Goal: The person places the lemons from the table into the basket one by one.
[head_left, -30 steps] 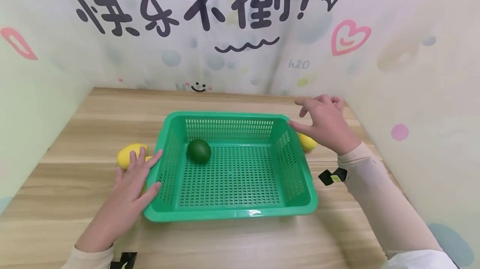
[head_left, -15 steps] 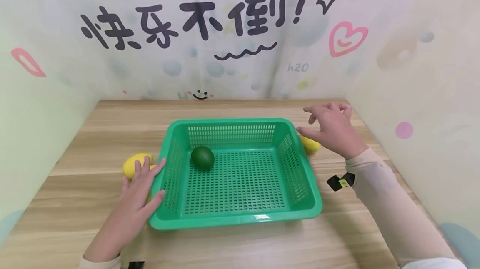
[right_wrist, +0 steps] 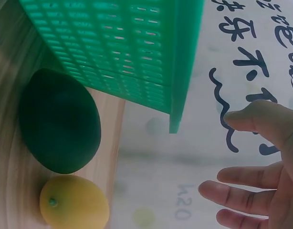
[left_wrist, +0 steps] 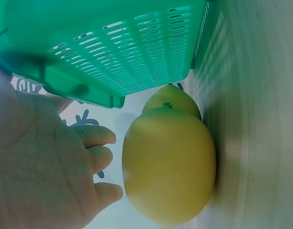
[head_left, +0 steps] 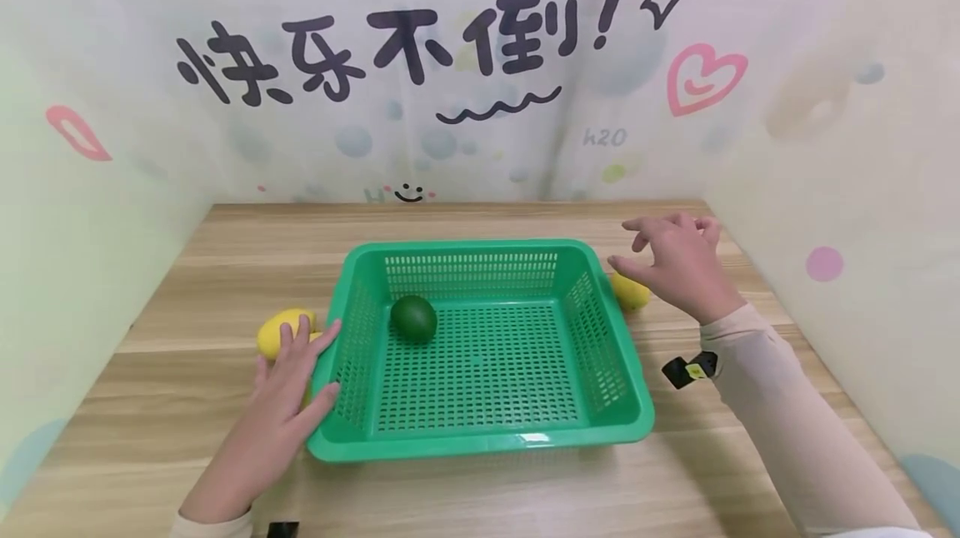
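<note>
A green perforated plastic basket (head_left: 480,438) stands on the table with a dark green, avocado-like fruit (head_left: 414,319) in its back left part. My left hand (head_left: 285,384) is at the basket's left rim, thumb and index fingertips on the edge and the other fingers spread outside. Below that palm lie two yellow oval fruits (left_wrist: 168,167), one behind the other. My right hand (head_left: 682,267) hovers by the back right corner, fingers loosely bent and holding nothing. Under it, outside the basket, are a second dark green fruit (right_wrist: 59,121) and a yellow fruit (right_wrist: 75,202).
The wooden table (head_left: 480,500) reaches back to a white printed curtain (head_left: 480,146) with black lettering. Pale walls border it on both sides. Small black devices hang at the wrists, one by the right sleeve (head_left: 795,430).
The head view has tilted a little, shifting the scene right and down. My right hand has drawn slightly away from the basket's rim. The left hand keeps its place on the rim.
</note>
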`<state>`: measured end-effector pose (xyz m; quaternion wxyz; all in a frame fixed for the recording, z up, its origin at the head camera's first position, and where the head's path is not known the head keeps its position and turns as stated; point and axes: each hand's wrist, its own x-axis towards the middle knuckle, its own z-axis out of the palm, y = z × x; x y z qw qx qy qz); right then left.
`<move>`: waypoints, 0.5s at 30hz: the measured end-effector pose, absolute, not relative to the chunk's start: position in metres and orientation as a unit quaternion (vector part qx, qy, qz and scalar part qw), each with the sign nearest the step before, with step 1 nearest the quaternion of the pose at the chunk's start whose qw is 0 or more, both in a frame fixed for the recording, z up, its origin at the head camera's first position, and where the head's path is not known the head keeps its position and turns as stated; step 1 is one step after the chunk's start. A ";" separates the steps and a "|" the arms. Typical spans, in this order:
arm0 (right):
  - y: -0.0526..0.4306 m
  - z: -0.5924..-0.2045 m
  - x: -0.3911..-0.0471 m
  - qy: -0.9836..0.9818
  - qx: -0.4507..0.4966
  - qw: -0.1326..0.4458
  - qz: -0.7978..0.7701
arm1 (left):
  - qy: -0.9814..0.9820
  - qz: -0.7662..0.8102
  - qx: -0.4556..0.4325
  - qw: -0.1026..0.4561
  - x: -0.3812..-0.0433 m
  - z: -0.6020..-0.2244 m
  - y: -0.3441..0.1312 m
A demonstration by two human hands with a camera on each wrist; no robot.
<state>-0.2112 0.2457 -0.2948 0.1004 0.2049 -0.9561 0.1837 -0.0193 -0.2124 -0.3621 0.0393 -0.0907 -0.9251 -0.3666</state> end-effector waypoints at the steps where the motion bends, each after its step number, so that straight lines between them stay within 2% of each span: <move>1: 0.246 -0.296 -0.211 -0.956 0.204 0.099 0.184 | -0.925 -0.367 -0.091 0.039 -0.019 -0.362 -0.212; 15: 0.255 -0.310 -0.216 -0.966 0.180 0.075 0.168 | -0.924 -0.369 -0.089 0.033 -0.021 -0.362 -0.212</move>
